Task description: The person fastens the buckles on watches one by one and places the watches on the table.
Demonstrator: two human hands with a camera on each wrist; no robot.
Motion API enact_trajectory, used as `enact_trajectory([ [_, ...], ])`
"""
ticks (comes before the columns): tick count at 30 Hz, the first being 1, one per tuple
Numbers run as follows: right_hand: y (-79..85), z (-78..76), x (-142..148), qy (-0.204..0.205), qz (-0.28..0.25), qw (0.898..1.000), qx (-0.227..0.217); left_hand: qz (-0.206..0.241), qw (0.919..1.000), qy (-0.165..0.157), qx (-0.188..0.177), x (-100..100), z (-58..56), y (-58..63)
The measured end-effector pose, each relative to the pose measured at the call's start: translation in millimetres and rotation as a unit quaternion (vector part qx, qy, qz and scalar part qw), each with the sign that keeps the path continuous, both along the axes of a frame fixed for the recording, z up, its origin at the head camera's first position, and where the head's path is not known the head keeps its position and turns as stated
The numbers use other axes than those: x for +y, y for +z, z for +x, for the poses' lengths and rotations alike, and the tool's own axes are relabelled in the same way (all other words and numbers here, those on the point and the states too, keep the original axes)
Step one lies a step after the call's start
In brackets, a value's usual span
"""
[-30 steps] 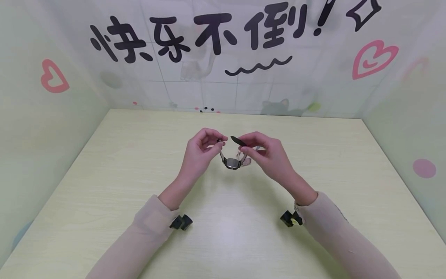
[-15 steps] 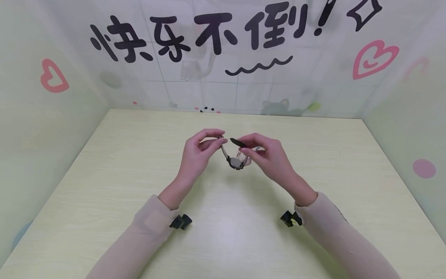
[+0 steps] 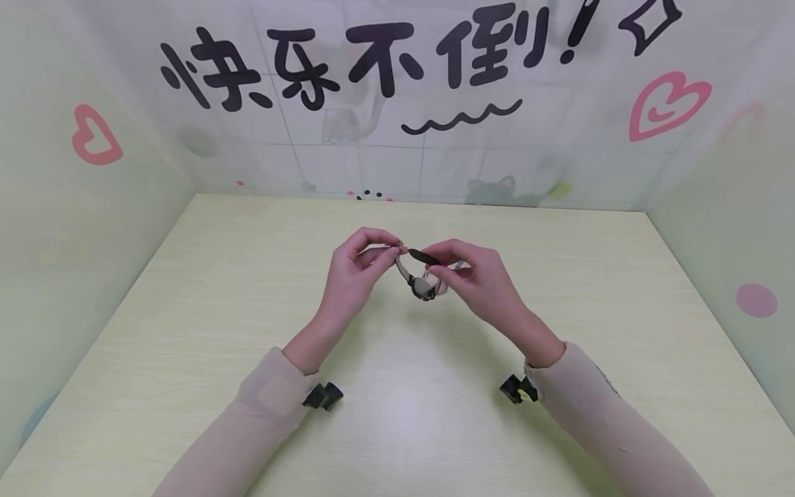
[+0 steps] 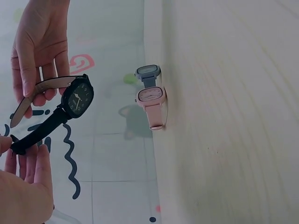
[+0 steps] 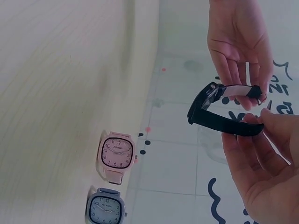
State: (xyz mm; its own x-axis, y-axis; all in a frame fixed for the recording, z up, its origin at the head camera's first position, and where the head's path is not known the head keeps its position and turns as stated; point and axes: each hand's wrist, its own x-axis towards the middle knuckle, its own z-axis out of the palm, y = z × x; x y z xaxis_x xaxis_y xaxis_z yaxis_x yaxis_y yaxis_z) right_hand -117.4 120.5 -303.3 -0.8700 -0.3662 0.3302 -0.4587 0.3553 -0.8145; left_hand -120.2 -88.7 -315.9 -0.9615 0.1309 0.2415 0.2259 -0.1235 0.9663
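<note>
Both hands hold a black wristwatch (image 4: 78, 98) up off the table, its strap bent into a loop with the case hanging lowest. My left hand (image 3: 357, 273) pinches the buckle end of the strap (image 5: 254, 92) between thumb and fingers. The other strap end, a pointed black tail (image 3: 424, 257) with a light brown inner side, is pinched by my right hand (image 3: 475, 269). In the head view the two strap ends are close together, the tail pointing at the left fingertips. The dark dial with light numerals faces the left wrist camera; the head view shows the metal case back.
Beyond the hands, a pink watch (image 5: 117, 151) and a blue-grey watch (image 5: 106, 208) stand side by side on the light wooden table (image 3: 397, 414). In the head view the right hand and black watch partly cover them. Printed curtain walls (image 3: 348, 166) enclose the back and sides.
My left hand has shifted slightly right with the buckle end, narrowing the gap to the strap tail. The watch case has swung a little right and tilted. My right hand has barely moved.
</note>
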Motion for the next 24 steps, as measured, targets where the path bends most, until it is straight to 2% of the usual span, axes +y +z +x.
enact_trajectory([
  [8, -0.6, -0.4, -0.5, 0.004, 0.003, 1.000, 0.002, -0.006, 0.9999, 0.000, 0.009, 1.6, 2.0, 0.9],
  [24, -0.9, 0.3, -1.6, 0.001, 0.000, 1.000, 0.012, -0.004, 0.9996, -0.027, 0.011, 4.0, 4.0, 0.4],
])
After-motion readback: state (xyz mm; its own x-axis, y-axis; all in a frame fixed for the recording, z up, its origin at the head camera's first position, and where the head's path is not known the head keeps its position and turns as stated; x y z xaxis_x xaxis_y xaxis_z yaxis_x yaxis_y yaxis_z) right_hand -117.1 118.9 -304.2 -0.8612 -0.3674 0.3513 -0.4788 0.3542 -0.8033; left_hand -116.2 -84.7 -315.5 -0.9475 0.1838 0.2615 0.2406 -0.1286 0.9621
